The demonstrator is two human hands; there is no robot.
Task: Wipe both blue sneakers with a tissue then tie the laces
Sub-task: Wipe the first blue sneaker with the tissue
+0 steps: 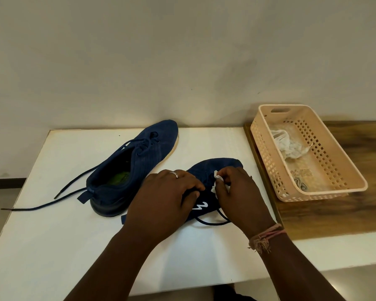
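Observation:
Two blue sneakers lie on a white table (pixel 52 246). The far sneaker (pixel 137 161) stands upright at centre left, its dark laces trailing loose toward the table's left edge. The near sneaker (pixel 217 170) lies on its side under both hands, a white logo showing. My left hand (pixel 167 198) grips the near sneaker around its middle, a ring on one finger. My right hand (pixel 237 190) pinches a small white tissue (pixel 216 181) against the sneaker's upper. Much of this sneaker is hidden by the hands.
A peach plastic basket (pixel 326 192) sits on a wooden surface (pixel 345 213) right of the table, with crumpled white tissues (pixel 289 146) and a small dark item inside. A plain wall runs behind.

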